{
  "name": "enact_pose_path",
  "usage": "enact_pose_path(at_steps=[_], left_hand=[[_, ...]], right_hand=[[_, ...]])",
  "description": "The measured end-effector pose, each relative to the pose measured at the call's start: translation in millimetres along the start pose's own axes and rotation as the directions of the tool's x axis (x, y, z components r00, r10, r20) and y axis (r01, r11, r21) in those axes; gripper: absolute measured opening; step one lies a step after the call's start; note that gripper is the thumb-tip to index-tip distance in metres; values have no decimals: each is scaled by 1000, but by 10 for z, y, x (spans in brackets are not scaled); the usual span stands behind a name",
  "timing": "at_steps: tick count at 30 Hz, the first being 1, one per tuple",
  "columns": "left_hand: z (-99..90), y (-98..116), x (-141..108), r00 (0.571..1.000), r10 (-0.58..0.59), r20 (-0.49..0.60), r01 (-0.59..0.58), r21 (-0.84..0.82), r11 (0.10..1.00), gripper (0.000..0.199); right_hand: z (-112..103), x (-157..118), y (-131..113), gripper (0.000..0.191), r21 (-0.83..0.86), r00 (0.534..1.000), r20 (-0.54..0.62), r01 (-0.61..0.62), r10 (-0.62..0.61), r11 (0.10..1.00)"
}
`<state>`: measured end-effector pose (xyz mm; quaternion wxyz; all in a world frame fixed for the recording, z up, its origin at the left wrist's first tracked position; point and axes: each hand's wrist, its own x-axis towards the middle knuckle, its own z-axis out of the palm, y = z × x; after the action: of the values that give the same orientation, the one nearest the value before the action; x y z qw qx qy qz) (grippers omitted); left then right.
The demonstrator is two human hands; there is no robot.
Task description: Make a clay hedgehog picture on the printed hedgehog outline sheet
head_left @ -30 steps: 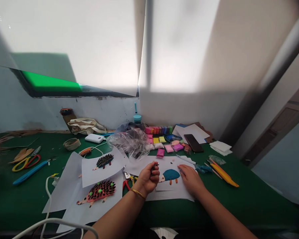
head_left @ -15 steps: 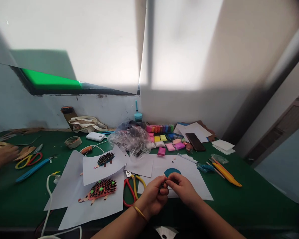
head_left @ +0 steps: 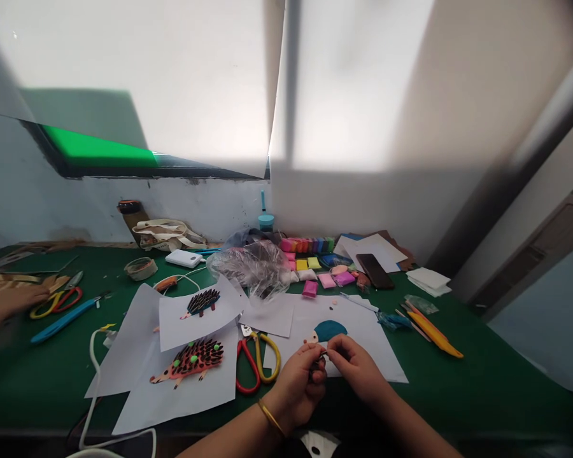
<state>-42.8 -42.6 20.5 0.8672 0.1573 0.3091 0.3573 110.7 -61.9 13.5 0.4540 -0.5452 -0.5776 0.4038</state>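
My left hand (head_left: 302, 381) has its fingers curled round small dark pieces, too small to name. Against its fingertips, my right hand (head_left: 356, 364) pinches something tiny and dark. Just beyond both hands, a blue clay shape with a pink face (head_left: 330, 329) lies on a white sheet (head_left: 382, 356). Red-and-yellow-handled scissors (head_left: 258, 359) rest left of my left hand. Two hedgehog pictures are farther left: a dark spiky one (head_left: 203, 303) and a pink one with green dots (head_left: 198, 359).
Clay packets (head_left: 309, 289), a plastic bag (head_left: 251, 267) and a phone (head_left: 375, 271) sit behind. Yellow tools (head_left: 432, 332) lie at right. Another person's hand (head_left: 19, 298) is at far left, near scissors (head_left: 57, 302) and a blue tool (head_left: 67, 321).
Both my hands have shifted slightly down and right, uncovering more of the blue shape and its pink face. The other person's hand has moved right.
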Motion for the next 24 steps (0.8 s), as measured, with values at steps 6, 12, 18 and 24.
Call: enact_pose_path(at_steps=[6,12,18,24], left_hand=[[-11,337,-3,999,14,41,-4,-243,970,13],[-119,502,112,984,145,-101,-158,-134,978,21],[-196,359,241,950,293,-111,-283,96,954,31],[-181,371,248,948,293,-126,-271,165,948,38]], right_hand=[[-349,236,88,22,99,985,-166,-34,50,995],[-740,491,384,12,-230,950,-298,-169,96,958],[-711,507,562,18,-287,942,-325,-185,86,940],[-665,425,492,28,-358,950,-304,-178,66,917]])
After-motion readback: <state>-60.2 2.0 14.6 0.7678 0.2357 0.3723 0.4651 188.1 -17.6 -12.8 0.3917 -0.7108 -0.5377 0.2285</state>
